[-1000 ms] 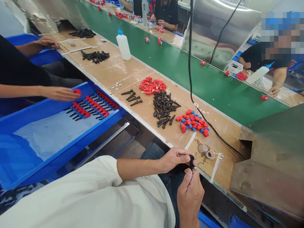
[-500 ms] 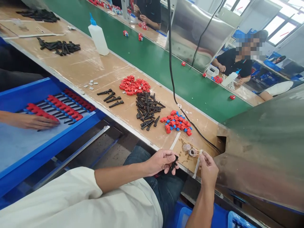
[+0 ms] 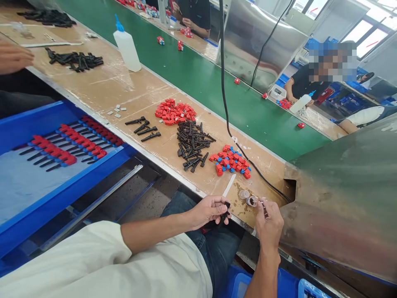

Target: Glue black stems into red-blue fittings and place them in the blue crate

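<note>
Head view, left hand: the left hand [image 3: 208, 210] sits at the near edge of the worktop [image 3: 130, 93], fingers curled tight around a small black plastic part [image 3: 225, 213] that pokes out past the fingertips
Head view, right hand: the right hand [image 3: 268, 219] is just right of the left, at the same near edge; thumb and forefinger are pinched narrow at a thin stick [image 3: 259, 202] whose tip meets a small round pot [image 3: 251, 201]
Pots: a second small pot with a clear cap [image 3: 244, 194] stands touching the first, on a stained patch of the worktop near its right end
Loose parts: a heap of black pins [image 3: 192, 145] lies mid-worktop; a pile of red caps [image 3: 175, 111] just behind it toward the belt edge; a pile of red-and-blue pieces [image 3: 231, 160] to its right; four separate black pins [image 3: 143, 127] to its left
Far left of worktop: a white squeeze bottle with a blue nozzle [image 3: 127, 44] stands upright by the belt edge, another heap of black pins [image 3: 74, 60] beside it
Beyond the worktop: a green conveyor belt [image 3: 217, 87] with a few red pieces on it; a black cable [image 3: 223, 82] hangs down across it to the worktop
Tray: a blue tray [image 3: 77, 182] left of the person's lap holds rows of assembled red-capped pins [image 3: 66, 142]
Others: a co-worker's hand [image 3: 14, 57] rests at the worktop's far left edge
</note>
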### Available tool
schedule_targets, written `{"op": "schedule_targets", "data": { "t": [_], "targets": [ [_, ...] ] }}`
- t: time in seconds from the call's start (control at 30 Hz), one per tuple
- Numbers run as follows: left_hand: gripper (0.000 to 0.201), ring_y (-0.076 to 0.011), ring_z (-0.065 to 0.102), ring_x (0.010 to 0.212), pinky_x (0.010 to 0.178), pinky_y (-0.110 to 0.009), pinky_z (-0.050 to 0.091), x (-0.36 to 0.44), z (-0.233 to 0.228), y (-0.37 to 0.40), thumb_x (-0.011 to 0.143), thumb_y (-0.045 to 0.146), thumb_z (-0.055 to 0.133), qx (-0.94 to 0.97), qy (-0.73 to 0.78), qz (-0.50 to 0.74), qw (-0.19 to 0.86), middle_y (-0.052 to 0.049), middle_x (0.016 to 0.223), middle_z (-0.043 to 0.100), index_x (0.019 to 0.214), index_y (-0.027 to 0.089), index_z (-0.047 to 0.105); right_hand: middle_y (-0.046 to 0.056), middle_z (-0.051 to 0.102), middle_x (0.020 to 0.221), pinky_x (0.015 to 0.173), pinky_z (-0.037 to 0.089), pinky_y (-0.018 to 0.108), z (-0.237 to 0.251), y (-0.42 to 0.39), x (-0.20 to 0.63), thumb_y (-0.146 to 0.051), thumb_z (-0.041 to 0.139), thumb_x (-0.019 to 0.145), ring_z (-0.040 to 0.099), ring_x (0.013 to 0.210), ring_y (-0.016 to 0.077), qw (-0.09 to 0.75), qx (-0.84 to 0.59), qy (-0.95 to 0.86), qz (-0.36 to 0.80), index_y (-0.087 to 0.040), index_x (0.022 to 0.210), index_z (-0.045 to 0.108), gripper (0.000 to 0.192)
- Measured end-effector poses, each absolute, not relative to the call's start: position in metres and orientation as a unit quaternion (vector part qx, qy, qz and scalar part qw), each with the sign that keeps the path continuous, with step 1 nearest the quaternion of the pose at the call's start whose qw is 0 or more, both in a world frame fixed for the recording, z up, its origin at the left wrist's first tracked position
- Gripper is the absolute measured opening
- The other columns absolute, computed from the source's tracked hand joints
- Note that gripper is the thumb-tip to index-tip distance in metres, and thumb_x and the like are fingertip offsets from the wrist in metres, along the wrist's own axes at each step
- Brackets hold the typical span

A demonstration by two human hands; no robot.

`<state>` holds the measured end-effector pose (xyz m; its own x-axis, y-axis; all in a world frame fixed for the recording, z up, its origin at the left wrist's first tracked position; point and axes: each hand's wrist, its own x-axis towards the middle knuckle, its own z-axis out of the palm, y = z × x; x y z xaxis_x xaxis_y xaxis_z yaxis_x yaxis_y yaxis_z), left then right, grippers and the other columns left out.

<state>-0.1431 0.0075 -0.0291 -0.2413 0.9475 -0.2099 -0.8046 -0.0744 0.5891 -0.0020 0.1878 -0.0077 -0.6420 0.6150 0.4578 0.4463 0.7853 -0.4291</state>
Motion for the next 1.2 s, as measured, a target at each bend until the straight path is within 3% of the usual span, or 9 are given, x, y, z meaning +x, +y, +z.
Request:
{"op": "schedule_targets", "data": {
  "t": [0.2, 0.47, 0.63, 0.73, 0.83, 1.0, 1.2],
  "targets": [
    [0.051, -0.0129, 0.069, 0.066, 0.049, -0.017, 0.041, -0.144, -0.03, 0.007, 0.065, 0.046, 0.089, 0.097, 0.316, 0.726, 0.603, -0.005, 0.08, 0.067, 0.091, 0.012, 0.062, 0.006, 0.069, 0.091, 0.062, 0.039, 0.025, -0.006, 0.182, -0.001, -0.04, 0.041, 0.104, 0.061, 0.079, 0.0155, 0.277, -0.255, -0.926, -0.004, -0.019, 0.101, 0.073, 0.038],
    [0.053, -0.0135, 0.07, 0.07, 0.054, -0.017, 0.045, -0.142, -0.027, 0.02, 0.059, 0.042, 0.093, 0.059, 0.303, 0.722, 0.619, -0.004, 0.078, 0.066, 0.092, 0.009, 0.068, 0.006, 0.065, 0.08, 0.063, 0.044, 0.025, 0.007, 0.181, -0.001, -0.038, 0.05, 0.1, 0.056, 0.065, 0.0132, 0.366, -0.254, -0.892, 0.076, -0.015, 0.089, 0.069, 0.031],
    [0.055, -0.0129, 0.069, 0.068, 0.054, -0.016, 0.044, -0.137, -0.028, 0.03, 0.054, 0.041, 0.096, 0.033, 0.295, 0.724, 0.623, -0.004, 0.073, 0.067, 0.089, 0.008, 0.07, 0.008, 0.067, 0.079, 0.064, 0.045, 0.026, -0.002, 0.177, 0.001, -0.051, 0.048, 0.097, 0.058, 0.064, 0.014, 0.367, -0.325, -0.864, 0.114, -0.015, 0.085, 0.068, 0.043],
    [0.055, -0.0136, 0.07, 0.068, 0.055, -0.017, 0.046, -0.133, -0.028, 0.034, 0.049, 0.039, 0.097, 0.021, 0.295, 0.724, 0.623, -0.004, 0.076, 0.068, 0.087, 0.009, 0.07, 0.007, 0.067, 0.072, 0.06, 0.045, 0.026, -0.01, 0.177, 0.001, -0.061, 0.057, 0.088, 0.058, 0.062, 0.015, 0.415, -0.449, -0.77, 0.179, -0.015, 0.082, 0.068, 0.048],
    [0.056, -0.0136, 0.07, 0.067, 0.055, -0.017, 0.045, -0.13, -0.03, 0.037, 0.048, 0.039, 0.098, 0.014, 0.296, 0.717, 0.63, -0.004, 0.075, 0.068, 0.087, 0.009, 0.07, 0.001, 0.062, 0.06, 0.048, 0.039, 0.024, -0.016, 0.178, -0.004, -0.062, 0.074, 0.072, 0.051, 0.051, 0.0119, 0.466, -0.526, -0.622, 0.345, -0.015, 0.077, 0.065, 0.048],
    [0.048, -0.0128, 0.071, 0.067, 0.054, -0.015, 0.046, -0.126, -0.032, 0.045, 0.054, 0.03, 0.095, -0.004, 0.29, 0.71, 0.642, -0.004, 0.074, 0.068, 0.084, 0.008, 0.065, -0.005, 0.054, 0.056, 0.037, 0.027, 0.017, -0.02, 0.179, -0.013, -0.06, 0.082, 0.061, 0.04, 0.043, 0.0057, 0.473, -0.515, -0.512, 0.498, -0.017, 0.073, 0.057, 0.051],
    [0.037, -0.012, 0.071, 0.067, 0.054, -0.013, 0.046, -0.123, -0.03, 0.054, 0.061, 0.022, 0.091, -0.022, 0.278, 0.695, 0.662, -0.004, 0.074, 0.068, 0.082, 0.009, 0.062, -0.008, 0.049, 0.062, 0.038, 0.028, 0.013, -0.008, 0.183, -0.008, -0.057, 0.086, 0.056, 0.039, 0.046, 0.0024, 0.431, -0.469, -0.479, 0.604, -0.017, 0.077, 0.052, 0.056]
  ]
}}
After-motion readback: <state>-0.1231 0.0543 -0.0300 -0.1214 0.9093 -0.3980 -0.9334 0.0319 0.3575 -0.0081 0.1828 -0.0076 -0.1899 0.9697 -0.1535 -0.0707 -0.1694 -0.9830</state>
